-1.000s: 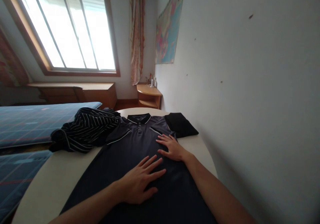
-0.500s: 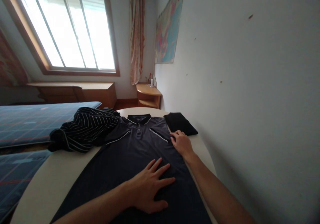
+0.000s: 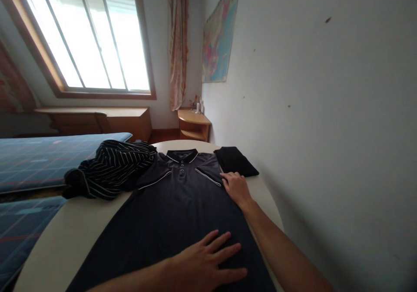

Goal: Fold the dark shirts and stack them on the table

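Note:
A dark navy polo shirt lies face up and spread out on a pale rounded table. Its collar points away from me, and both short sleeves with white edging are turned inward over the chest. My left hand rests palm down on the lower body of the shirt, fingers spread. Near the sleeve at the right edge of the shirt, my right hand lies with its fingers loosely extended on the cloth. Just beyond it sits a folded black garment.
A crumpled black-and-white striped garment lies at the table's left edge. Plaid-covered beds are to the left. A white wall stands close on the right. A desk and a small corner shelf stand at the back.
My left hand has slid toward me and slightly right over the shirt. The right hand stays nearly in place beside the sleeve.

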A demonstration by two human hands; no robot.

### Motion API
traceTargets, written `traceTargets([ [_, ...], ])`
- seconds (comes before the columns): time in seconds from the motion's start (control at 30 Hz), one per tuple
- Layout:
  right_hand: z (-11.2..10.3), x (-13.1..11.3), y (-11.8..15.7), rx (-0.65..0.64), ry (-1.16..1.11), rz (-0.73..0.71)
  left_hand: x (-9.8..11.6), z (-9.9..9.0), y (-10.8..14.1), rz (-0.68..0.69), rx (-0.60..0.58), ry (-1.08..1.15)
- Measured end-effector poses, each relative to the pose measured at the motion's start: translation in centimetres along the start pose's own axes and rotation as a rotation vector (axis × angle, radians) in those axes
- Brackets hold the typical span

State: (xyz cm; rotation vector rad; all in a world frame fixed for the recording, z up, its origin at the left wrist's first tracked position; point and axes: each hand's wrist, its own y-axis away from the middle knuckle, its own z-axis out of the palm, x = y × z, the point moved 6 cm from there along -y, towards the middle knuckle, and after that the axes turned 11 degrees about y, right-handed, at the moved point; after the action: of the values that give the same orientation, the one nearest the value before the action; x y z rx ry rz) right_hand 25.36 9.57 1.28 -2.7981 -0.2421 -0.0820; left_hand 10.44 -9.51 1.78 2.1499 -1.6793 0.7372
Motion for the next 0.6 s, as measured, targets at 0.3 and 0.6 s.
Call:
traceTargets([
  [0.3, -0.4, 0.4, 0.0, 0.073, -0.135, 0.048, -7.9, -4.7, 2.7, -0.385, 0.241, -0.122],
  [0.6, 0.1, 0.3, 0.0, 0.131, -0.352, 0.052, -8.5, -4.4, 3.1, -0.387, 0.252, -0.100],
])
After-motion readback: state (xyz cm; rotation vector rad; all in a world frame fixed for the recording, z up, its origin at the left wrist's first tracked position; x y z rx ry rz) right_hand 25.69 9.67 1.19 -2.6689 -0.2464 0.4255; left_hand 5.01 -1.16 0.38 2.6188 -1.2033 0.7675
